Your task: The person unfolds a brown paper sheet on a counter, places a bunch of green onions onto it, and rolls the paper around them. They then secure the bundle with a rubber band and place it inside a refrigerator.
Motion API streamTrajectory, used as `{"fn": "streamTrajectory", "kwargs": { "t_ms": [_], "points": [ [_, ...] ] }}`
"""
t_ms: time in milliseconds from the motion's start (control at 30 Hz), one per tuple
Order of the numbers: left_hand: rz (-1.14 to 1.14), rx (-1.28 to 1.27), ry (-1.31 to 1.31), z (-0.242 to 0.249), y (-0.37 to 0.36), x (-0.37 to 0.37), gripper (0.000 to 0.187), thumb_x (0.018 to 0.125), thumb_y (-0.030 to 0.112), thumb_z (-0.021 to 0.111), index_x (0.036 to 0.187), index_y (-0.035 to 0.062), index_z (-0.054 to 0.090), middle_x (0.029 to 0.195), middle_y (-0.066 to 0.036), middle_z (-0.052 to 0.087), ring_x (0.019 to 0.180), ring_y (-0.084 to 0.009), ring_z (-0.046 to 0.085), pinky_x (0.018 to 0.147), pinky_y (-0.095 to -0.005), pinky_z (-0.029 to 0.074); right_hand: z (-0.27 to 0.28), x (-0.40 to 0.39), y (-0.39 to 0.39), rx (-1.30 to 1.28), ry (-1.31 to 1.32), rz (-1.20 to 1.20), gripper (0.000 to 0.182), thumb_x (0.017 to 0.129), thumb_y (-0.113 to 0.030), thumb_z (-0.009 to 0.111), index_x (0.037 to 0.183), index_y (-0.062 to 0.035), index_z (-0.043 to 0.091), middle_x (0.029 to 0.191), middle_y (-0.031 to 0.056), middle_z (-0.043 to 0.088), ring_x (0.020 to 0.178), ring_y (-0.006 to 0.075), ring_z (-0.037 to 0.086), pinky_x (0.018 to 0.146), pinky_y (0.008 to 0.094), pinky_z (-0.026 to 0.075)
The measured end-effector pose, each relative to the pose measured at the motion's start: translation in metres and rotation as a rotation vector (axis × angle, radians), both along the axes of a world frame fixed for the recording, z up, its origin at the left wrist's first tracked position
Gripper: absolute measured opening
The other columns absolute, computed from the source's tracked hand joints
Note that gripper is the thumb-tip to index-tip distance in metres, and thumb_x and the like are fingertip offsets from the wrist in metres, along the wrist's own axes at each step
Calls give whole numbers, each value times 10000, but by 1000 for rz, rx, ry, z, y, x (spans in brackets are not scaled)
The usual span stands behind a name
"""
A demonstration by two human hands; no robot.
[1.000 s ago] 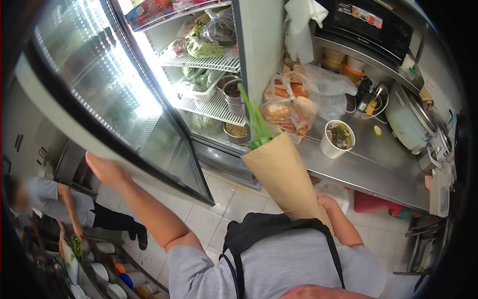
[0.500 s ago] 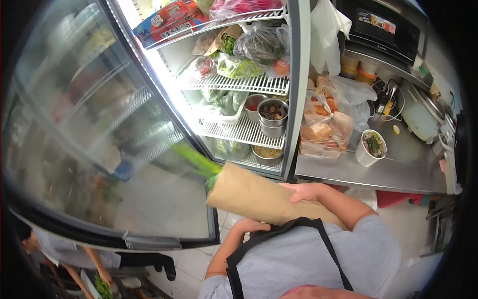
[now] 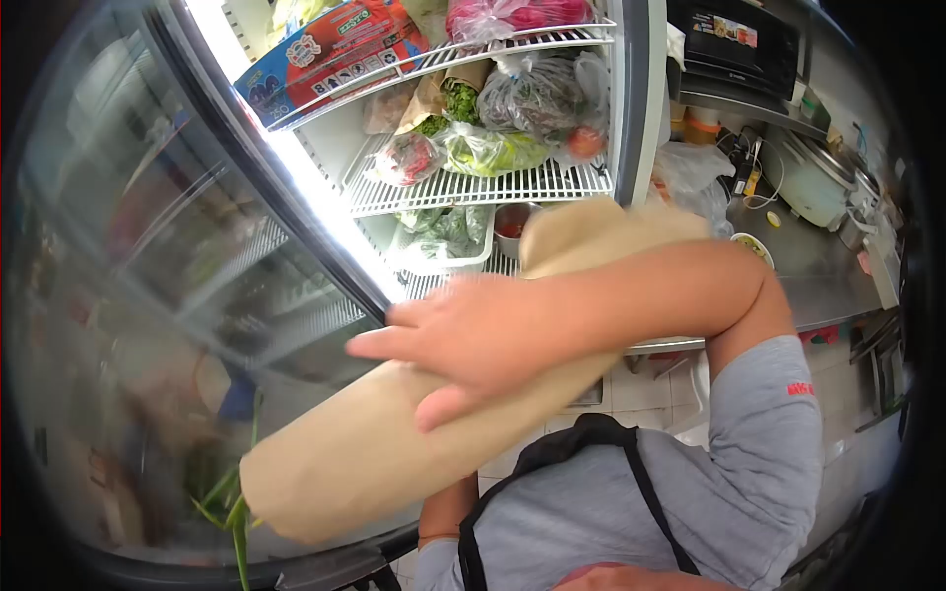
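A long bundle of greens wrapped in brown paper (image 3: 355, 453) slants across the view in front of the open fridge. Thin green leaves (image 3: 236, 507) poke out of its lower left end. Over the top of the wrap lies my right hand (image 3: 473, 340), somewhat blurred, its fingers stretched out and thumb apart. My left forearm (image 3: 446, 510) shows below the bundle, while my left hand is hidden behind the paper.
The glass fridge door (image 3: 128, 325) stands open on the left. Fridge shelves (image 3: 394, 197) hold bagged vegetables, a tub of greens (image 3: 443, 236) and a metal pot (image 3: 512, 222). To the right, a steel counter (image 3: 828, 286) carries a cup (image 3: 754, 246) and plastic bags (image 3: 690, 177).
The bundle has swung so its leafy end points down left, with its other end raised towards the shelves. My right hand has moved left across it, and the left hand has gone from sight.
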State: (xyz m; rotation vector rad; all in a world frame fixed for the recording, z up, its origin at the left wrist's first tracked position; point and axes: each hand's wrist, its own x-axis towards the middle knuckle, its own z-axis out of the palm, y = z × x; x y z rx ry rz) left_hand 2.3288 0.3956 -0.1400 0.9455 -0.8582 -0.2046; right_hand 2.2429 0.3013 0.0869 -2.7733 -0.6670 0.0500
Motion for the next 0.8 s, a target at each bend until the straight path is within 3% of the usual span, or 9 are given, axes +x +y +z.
{"fn": "streamTrajectory", "kwargs": {
  "t_ms": [133, 233, 267, 500, 633, 700, 800],
  "points": [
    [48, -187, 24, 35, -12, 14, 704, 773, 491, 458, 1322, 115, 226, 1320, -111, 297, 1230, -227, 278, 1010, -380, 252, 8, -15, 11, -335, -436, 164, 670, 694, -391, 589, 1273, -194, 315, 1096, 193, 480, 907, 342, 540, 779, 418, 412],
    [71, -323, 37, 59, -23, 25, 706, 784, 513, 421, 1327, 114, 212, 1333, -105, 280, 1238, -227, 267, 1017, -381, 242, -21, 7, 7, -384, -1027, 28, 531, 744, -306, 503, 1246, -244, 342, 1068, 190, 496, 852, 367, 547, 755, 461, 409],
    [78, -359, 37, 65, -28, 28, 706, 787, 520, 408, 1328, 114, 207, 1337, -103, 275, 1240, -227, 264, 1019, -381, 239, -24, 14, 1, -347, -1050, 11, 485, 764, -254, 437, 1240, -270, 342, 1058, 185, 504, 849, 359, 553, 743, 468, 413],
    [24, -557, 35, 91, -70, 35, 717, 811, 573, 321, 1339, 111, 173, 1367, -90, 236, 1258, -226, 238, 1035, -383, 215, -12, 35, -32, -492, -1189, -48, 537, 757, -288, 457, 1265, -348, 291, 1065, 124, 500, 920, 340, 526, 758, 466, 409],
    [108, -376, -35, 104, -77, 25, 687, 847, 568, 227, 1343, 99, 149, 1383, -87, 207, 1271, -224, 214, 1044, -384, 201, -23, 27, -53, -477, -1302, -66, 550, 777, -273, 431, 1282, -381, 240, 1076, 97, 486, 935, 321, 517, 755, 456, 410],
    [320, -144, -33, 113, -75, 8, 630, 878, 503, 231, 1341, 83, 152, 1383, -92, 206, 1276, -224, 204, 1047, -382, 197, -27, 23, -54, -470, -1323, -57, 555, 786, -262, 420, 1288, -387, 219, 1073, 87, 483, 926, 313, 521, 753, 450, 411],
    [259, -265, -61, 119, -67, -3, 623, 869, 495, 187, 1348, 118, 55, 1364, -123, 222, 1251, -266, 257, 1028, -399, 242, -21, 16, -49, -543, -1317, -87, 576, 780, -269, 429, 1294, -389, 199, 1064, 81, 484, 920, 304, 528, 747, 428, 417]
  ]
}}
